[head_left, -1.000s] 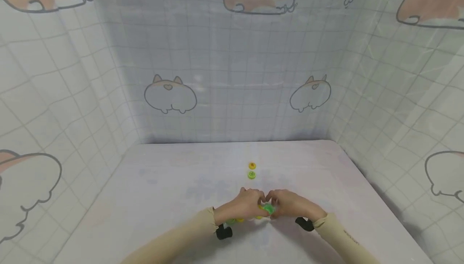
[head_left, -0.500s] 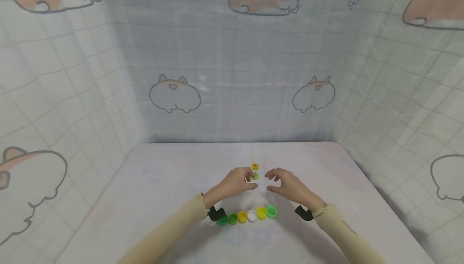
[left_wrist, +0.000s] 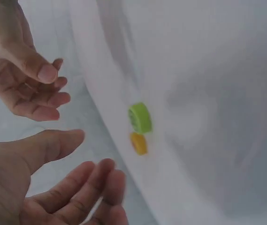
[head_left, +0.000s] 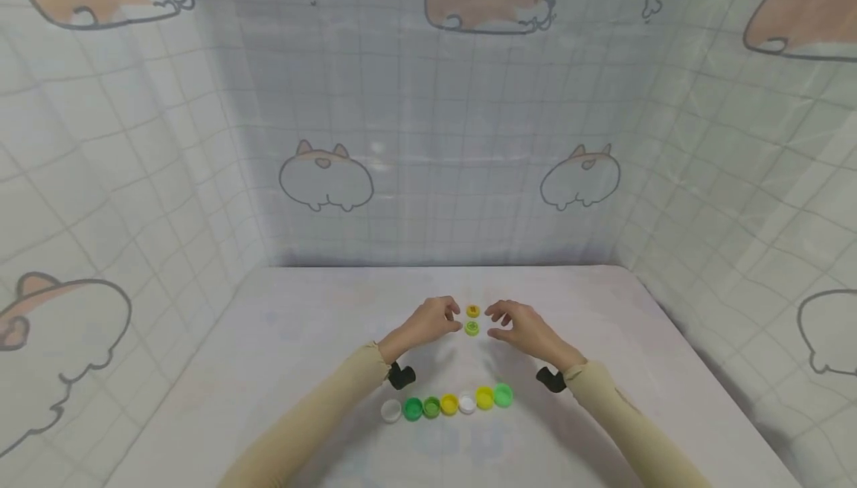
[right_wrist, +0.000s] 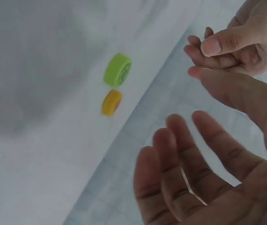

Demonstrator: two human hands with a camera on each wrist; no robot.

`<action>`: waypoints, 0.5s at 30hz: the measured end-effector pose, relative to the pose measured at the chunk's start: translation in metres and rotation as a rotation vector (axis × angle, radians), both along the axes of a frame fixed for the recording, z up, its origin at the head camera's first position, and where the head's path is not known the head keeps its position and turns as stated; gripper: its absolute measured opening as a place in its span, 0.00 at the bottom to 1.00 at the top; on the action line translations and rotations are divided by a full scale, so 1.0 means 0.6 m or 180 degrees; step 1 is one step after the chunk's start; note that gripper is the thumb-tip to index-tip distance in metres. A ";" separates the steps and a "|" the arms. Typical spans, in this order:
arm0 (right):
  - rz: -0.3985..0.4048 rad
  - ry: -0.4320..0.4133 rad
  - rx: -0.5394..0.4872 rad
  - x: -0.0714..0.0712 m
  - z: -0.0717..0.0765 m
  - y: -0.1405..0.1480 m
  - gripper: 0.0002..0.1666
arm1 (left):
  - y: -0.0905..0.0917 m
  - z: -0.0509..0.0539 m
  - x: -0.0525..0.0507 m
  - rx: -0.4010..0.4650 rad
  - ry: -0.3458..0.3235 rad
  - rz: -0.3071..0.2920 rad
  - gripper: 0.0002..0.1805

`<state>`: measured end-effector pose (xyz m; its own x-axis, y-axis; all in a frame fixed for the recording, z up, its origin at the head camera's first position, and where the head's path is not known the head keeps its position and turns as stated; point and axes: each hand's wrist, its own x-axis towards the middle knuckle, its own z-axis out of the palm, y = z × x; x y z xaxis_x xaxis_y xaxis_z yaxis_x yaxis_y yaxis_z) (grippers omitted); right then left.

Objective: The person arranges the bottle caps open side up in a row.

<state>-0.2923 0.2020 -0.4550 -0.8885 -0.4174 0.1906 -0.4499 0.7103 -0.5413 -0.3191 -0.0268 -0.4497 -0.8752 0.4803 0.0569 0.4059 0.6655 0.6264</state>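
A lime-green round cap [head_left: 472, 329] with a raised pattern on its face lies on the table, just in front of a smaller-looking yellow-orange one [head_left: 473, 311] with a dark mark. My left hand [head_left: 431, 318] hovers to the left of the pair, fingers loosely bent and holding nothing. On the other side is my right hand [head_left: 525, 326], its thumb apart from the fingers and nothing between them. Both wrist views show the green cap [left_wrist: 140, 118] and the yellow-orange cap [right_wrist: 111, 102] apart from either hand.
Closer to me runs a row of round pieces: a white one [head_left: 391, 411], a dark green one [head_left: 413, 408], yellow ones and a light green one [head_left: 503, 395] at the right end. Patterned curtain walls [head_left: 428, 198] surround the table on three sides.
Both hands were together over the right end of the row. They have parted and moved forward to either side of the two far caps, leaving the row uncovered.
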 end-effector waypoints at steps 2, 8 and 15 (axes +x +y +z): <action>-0.0021 -0.0024 0.0007 -0.014 -0.005 -0.002 0.20 | 0.006 -0.005 -0.014 0.0016 -0.0037 -0.0049 0.16; -0.0058 -0.0205 0.0048 -0.051 -0.027 -0.021 0.22 | 0.022 -0.030 -0.045 -0.0067 -0.0157 -0.0102 0.21; -0.0247 -0.0382 0.0053 -0.075 -0.062 -0.039 0.22 | 0.033 -0.062 -0.059 -0.0143 -0.0121 0.0043 0.21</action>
<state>-0.3374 0.1789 -0.4920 -0.9342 -0.3489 0.0747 -0.3260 0.7497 -0.5759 -0.3547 -0.0071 -0.4871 -0.8827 0.4698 0.0021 0.3732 0.6985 0.6106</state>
